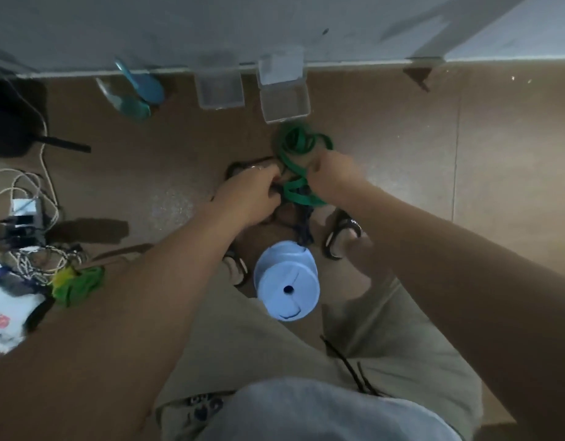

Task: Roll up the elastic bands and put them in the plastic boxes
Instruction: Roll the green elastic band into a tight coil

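Hands, left hand (pixel 247 194) and right hand (pixel 333 176), both grasp the blurred green elastic band (pixel 295 148).

arms: bare, no sleeves in view | left hand (pixel 249 195): ring on one finger | shirt (pixel 322 415): light grey | shorts (pixel 268 354): khaki, dark drawstring (pixel 348 364) | feet: dark strapped sandals (pixel 341 233), pale marking on the strap

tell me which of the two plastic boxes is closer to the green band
The right-hand plastic box, lid raised against the wall; the green band loops just below it. The other box sits further left.
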A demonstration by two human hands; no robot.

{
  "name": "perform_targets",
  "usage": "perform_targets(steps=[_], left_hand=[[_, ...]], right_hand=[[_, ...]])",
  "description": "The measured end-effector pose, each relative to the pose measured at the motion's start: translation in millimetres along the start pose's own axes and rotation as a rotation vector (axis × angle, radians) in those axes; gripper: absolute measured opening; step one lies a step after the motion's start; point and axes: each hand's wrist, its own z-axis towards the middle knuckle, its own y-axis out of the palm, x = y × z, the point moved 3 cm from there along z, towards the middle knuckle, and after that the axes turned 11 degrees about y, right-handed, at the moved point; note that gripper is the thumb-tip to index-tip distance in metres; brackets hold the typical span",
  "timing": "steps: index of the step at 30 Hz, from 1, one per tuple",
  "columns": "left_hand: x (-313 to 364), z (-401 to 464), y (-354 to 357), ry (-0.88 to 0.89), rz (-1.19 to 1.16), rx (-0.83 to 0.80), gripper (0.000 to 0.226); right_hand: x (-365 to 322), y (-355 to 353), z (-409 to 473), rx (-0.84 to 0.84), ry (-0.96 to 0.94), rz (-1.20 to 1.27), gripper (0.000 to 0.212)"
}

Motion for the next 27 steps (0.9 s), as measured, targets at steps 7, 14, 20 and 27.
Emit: perform_targets(steps=[7, 14, 20, 27], left_hand=[[-92, 109, 93, -0.015, -0.008, 0.017, 0.043], [-183, 211, 182, -0.059, 0.001, 0.003, 0.047], [-222, 246, 229, -0.064, -0.01, -0.013, 0.049], [-199, 236, 230, -0.032, -0.005, 0.018, 0.052]], right_hand=[[19, 98, 156, -0.08, 0.09, 0.055, 0.039], [48, 208, 298, -0.215, 0.183, 0.014, 0.06], [63, 277, 361, -0.253, 0.21, 0.003, 0.053], [76, 270, 352, -0.109, 0.224, 0.192, 0.053]])
